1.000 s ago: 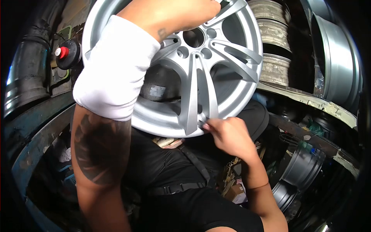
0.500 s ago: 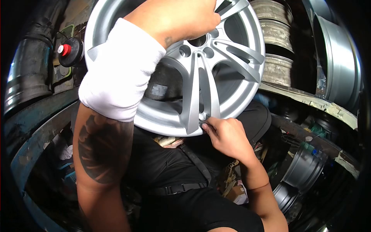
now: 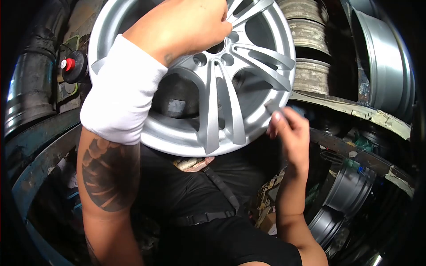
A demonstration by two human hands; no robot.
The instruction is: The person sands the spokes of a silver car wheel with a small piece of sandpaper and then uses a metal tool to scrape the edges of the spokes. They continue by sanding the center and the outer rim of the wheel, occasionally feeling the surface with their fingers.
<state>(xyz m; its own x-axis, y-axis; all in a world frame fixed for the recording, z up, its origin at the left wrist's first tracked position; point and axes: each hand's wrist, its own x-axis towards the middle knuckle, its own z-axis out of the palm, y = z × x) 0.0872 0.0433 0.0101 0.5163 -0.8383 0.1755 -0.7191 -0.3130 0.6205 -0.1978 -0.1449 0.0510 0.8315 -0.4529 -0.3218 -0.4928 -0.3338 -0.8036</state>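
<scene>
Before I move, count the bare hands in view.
2: the left hand, over the wheel near its middle, and the right hand, by its lower right edge. No others show.

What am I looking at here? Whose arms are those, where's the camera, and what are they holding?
No robot here, just a person's own two hands! The camera sits on their head, looking forward and down, so you see what's in front of them. The big silver thing is a wheel. The left hand is curled over its spokes; whether it grips anything is hidden. The right hand pinches a small dark piece near the wheel's edge. More wheels are stacked behind.
</scene>
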